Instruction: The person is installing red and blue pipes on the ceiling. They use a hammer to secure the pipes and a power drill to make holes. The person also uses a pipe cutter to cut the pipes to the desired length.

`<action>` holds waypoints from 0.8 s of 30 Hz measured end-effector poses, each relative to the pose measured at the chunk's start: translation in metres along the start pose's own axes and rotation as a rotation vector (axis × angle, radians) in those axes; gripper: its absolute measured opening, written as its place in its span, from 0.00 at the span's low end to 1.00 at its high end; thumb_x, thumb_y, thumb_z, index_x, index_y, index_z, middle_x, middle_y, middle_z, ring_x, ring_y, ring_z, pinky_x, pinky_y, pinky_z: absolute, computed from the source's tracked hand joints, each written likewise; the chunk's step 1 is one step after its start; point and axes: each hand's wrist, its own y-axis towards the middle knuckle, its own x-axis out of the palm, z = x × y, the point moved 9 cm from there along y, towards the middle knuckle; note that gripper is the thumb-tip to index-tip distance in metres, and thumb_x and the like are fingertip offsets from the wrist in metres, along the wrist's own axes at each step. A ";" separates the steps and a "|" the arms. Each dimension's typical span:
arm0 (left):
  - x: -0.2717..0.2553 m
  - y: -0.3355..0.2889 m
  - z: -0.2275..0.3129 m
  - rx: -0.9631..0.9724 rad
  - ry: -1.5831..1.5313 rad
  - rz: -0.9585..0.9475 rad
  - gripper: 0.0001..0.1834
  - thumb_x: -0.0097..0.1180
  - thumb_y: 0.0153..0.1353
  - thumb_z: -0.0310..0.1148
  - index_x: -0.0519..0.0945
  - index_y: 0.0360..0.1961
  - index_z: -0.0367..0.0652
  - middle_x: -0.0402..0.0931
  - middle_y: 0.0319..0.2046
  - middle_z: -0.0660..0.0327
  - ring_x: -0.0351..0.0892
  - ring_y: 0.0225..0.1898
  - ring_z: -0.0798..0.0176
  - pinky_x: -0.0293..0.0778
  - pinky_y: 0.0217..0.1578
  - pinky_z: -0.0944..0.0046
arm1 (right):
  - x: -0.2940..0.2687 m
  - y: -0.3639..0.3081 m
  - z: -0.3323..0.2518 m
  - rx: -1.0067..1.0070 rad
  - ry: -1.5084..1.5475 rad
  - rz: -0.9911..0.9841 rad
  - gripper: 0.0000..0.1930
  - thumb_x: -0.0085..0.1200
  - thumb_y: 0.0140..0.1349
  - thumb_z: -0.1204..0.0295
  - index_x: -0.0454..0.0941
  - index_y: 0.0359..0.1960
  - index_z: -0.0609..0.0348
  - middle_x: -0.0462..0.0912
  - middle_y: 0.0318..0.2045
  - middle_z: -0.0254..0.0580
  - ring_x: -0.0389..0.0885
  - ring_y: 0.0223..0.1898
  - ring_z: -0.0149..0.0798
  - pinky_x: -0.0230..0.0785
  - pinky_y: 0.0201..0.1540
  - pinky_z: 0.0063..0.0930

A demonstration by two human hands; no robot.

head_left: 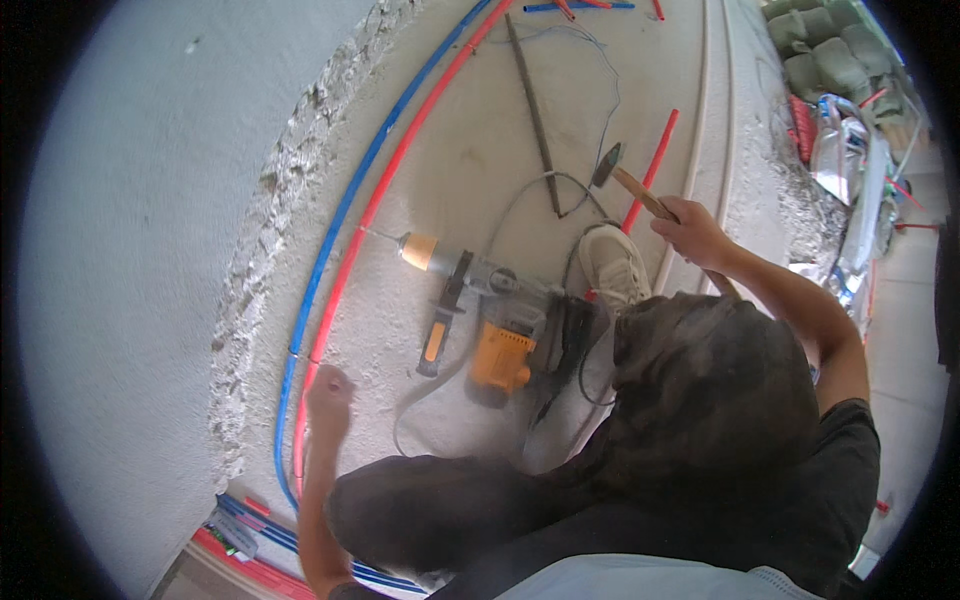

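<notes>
My right hand (pixel 693 230) is wrapped round the wooden handle of a hammer (pixel 640 190), its dark metal head raised to the far left of the fist. My left hand (pixel 330 390) is closed just beside the red pipe (pixel 345 268), low on the left; whatever its fingers may hold is hidden. A blue pipe (pixel 327 255) runs alongside the red one, and small fasteners cross the pair in places. Between my hands a rotary hammer drill (pixel 500 330) with an orange body lies on the floor, its bit pointing at the red pipe.
A rough, chipped strip (pixel 270 200) edges the grey wall (pixel 130 250) on the left. A dark metal bar (pixel 535 110), a loose red pipe piece (pixel 655 165) and the drill's cable (pixel 505 210) lie ahead. My shoe (pixel 612 265) stands beside the drill. Filled bags (pixel 835 60) are heaped far right.
</notes>
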 end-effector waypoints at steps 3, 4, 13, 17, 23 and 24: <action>-0.054 0.060 0.040 -0.292 -0.388 0.014 0.09 0.62 0.56 0.16 0.82 0.38 0.35 0.78 0.26 0.60 0.80 0.25 0.65 0.75 0.27 0.63 | 0.007 0.078 -0.005 -0.159 0.185 0.095 0.12 0.59 0.72 0.64 0.76 0.39 0.62 0.75 0.25 0.33 0.73 0.25 0.28 0.68 0.26 0.32; -0.067 0.086 0.070 -0.311 -0.407 0.045 0.11 0.61 0.54 0.15 0.84 0.39 0.33 0.78 0.26 0.62 0.79 0.24 0.68 0.75 0.26 0.66 | 0.010 0.106 -0.008 -0.121 0.249 0.108 0.12 0.59 0.72 0.64 0.76 0.38 0.60 0.75 0.25 0.32 0.72 0.24 0.27 0.66 0.25 0.31; 0.037 0.351 0.293 -0.243 -0.661 0.070 0.13 0.67 0.61 0.24 0.85 0.44 0.25 0.85 0.37 0.53 0.88 0.37 0.58 0.87 0.43 0.61 | 0.002 0.299 -0.097 -0.318 0.602 0.135 0.12 0.58 0.74 0.64 0.75 0.39 0.61 0.75 0.26 0.35 0.75 0.24 0.32 0.70 0.26 0.33; 0.080 0.455 0.312 -0.257 -0.632 0.142 0.17 0.70 0.63 0.25 0.83 0.48 0.22 0.85 0.35 0.52 0.85 0.33 0.60 0.83 0.35 0.65 | -0.008 0.355 -0.101 -0.458 0.515 0.432 0.13 0.58 0.74 0.64 0.75 0.41 0.63 0.76 0.24 0.36 0.75 0.25 0.36 0.70 0.30 0.37; 0.132 0.532 0.315 -0.324 -0.850 0.314 0.08 0.70 0.63 0.19 0.82 0.39 0.29 0.82 0.28 0.55 0.80 0.24 0.63 0.76 0.23 0.65 | 0.021 0.390 -0.069 -0.249 0.751 0.079 0.14 0.57 0.76 0.61 0.74 0.46 0.61 0.77 0.24 0.35 0.74 0.23 0.30 0.69 0.26 0.32; 0.136 0.536 0.313 -0.331 -0.825 0.325 0.08 0.69 0.63 0.19 0.82 0.39 0.28 0.82 0.27 0.54 0.79 0.23 0.63 0.75 0.22 0.65 | 0.019 0.389 -0.066 -0.227 0.711 0.092 0.16 0.57 0.76 0.60 0.75 0.48 0.62 0.79 0.25 0.42 0.78 0.25 0.37 0.71 0.29 0.36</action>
